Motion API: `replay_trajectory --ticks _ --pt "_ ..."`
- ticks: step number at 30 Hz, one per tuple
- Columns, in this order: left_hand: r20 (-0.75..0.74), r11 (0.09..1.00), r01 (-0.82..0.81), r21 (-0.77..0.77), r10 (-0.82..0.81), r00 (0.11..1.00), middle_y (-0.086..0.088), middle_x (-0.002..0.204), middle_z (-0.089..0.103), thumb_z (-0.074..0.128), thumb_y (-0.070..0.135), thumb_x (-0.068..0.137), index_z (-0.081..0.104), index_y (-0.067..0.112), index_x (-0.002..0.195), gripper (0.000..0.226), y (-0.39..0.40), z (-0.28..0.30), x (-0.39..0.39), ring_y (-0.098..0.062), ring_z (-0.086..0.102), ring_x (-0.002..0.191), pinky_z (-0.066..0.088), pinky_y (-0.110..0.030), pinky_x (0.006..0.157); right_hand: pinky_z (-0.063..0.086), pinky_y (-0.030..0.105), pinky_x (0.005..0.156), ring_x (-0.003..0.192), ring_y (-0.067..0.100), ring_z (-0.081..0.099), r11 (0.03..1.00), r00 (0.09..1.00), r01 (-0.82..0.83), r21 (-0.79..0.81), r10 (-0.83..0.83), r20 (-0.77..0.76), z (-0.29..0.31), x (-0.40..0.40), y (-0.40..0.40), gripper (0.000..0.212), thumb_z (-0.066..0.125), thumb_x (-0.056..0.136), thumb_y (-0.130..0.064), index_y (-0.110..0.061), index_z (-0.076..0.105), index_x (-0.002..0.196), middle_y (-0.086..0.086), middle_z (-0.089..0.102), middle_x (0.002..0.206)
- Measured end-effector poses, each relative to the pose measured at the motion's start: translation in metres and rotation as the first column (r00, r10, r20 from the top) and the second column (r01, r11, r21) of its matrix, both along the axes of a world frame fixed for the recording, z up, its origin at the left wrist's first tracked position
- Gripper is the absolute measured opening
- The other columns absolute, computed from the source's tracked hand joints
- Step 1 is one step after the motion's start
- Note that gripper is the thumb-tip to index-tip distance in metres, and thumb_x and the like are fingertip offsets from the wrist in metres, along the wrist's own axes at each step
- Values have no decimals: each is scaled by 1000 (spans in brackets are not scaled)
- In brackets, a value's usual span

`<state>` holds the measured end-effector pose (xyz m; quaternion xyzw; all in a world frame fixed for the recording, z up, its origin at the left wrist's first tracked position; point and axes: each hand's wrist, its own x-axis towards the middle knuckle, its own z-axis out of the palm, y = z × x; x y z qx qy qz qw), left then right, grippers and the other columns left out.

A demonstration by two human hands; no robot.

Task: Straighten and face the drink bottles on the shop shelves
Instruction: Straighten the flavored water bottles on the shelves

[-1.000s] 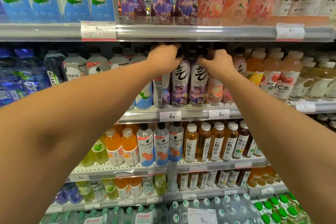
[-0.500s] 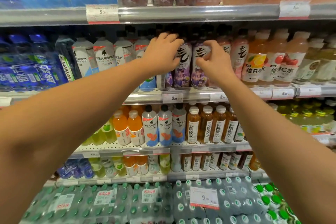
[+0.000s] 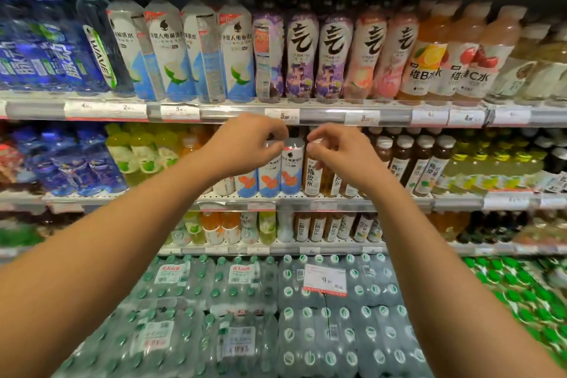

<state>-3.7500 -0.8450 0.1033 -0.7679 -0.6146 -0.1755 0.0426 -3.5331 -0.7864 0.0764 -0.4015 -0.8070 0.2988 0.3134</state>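
Below both hands, nearest the camera, shrink-wrapped water packs (image 3: 245,310) stacked at floor level, price tag on them. Left hand (image 3: 245,147) fingers curled, pinching at the neck of a white-blue electrolyte bottle (image 3: 268,175); contact partly hidden, looks like a grip. Right hand (image 3: 340,152) fingers curled round the cap area of an amber tea bottle (image 3: 313,173), just right of the left hand. Both bottles upright, long axis vertical, directly ahead of the fingertips on the middle shelf (image 3: 306,201); hands about equally near. Next likely a twist about the vertical axis to face labels. Above the hands, upper shelf (image 3: 233,113) holds purple bottles (image 3: 302,55), mostly label-front; the one left of them (image 3: 267,55) shows its back label, probably needs turning.
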Motion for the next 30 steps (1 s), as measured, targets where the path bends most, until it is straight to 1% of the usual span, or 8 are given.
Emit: replay_trajectory --ticks 2,5,9,13,17,21,27,30 --pt "41 988 8 -154 -2 999 11 113 72 57 41 98 66 30 124 31 -14 -22 -8 -11 67 102 55 -38 88 62 43 75 73 10 74 995 997 -50 -81 55 52 -20 4 -10 18 67 94 -33 -25 68 110 -1 76 82" --pt "87 891 50 -451 -11 996 13 116 69 58 46 98 60 33 133 37 -34 -61 -31 -7 65 102 53 -33 91 63 44 76 77 15 75 957 984 -119 -264 148 94 -54 5 -21 20 68 95 -34 -24 66 113 2 77 85" --pt "66 779 -26 -626 87 994 8 122 69 60 43 99 59 31 134 37 -57 -116 -75 -7 62 104 47 -25 89 62 44 77 80 22 76 867 957 -181 -463 264 119 -102 -8 -26 22 70 96 -34 -21 65 113 3 76 89" --pt "31 722 -137 -679 215 976 6 129 66 58 44 100 58 26 138 42 -71 -165 -129 -13 63 112 48 -28 92 60 49 79 82 23 74 887 950 -118 -447 232 209 -153 -31 -24 26 70 95 -38 -21 66 114 2 71 91" --pt "-20 672 -215 -709 285 958 0 144 59 56 45 100 53 23 144 49 -77 -218 -188 -21 58 125 46 -35 102 57 44 83 84 20 70 901 916 -51 -431 214 339 -204 -56 -18 34 66 96 -37 -19 64 125 0 72 95" --pt "-2 636 -248 -730 361 932 -5 155 46 60 41 100 41 20 153 60 -78 -263 -232 -26 55 129 44 -35 103 47 33 86 106 22 64 907 877 50 -417 160 454 -241 -82 -10 48 65 97 -38 -18 57 140 5 69 121" --pt "5 670 -250 -699 355 935 -14 167 18 62 35 98 22 13 160 77 -49 -316 -281 -31 25 151 26 -37 118 41 36 106 132 27 52 919 800 186 -349 65 596 -281 -112 3 61 67 96 -36 -14 49 150 8 53 150" --pt "-1 711 -306 -633 395 919 -19 165 19 66 36 93 18 12 160 86 -29 -340 -301 -40 23 149 26 -47 120 37 37 110 138 30 46 921 789 206 -331 44 613 -296 -119 14 67 69 96 -33 -11 42 153 12 45 155"
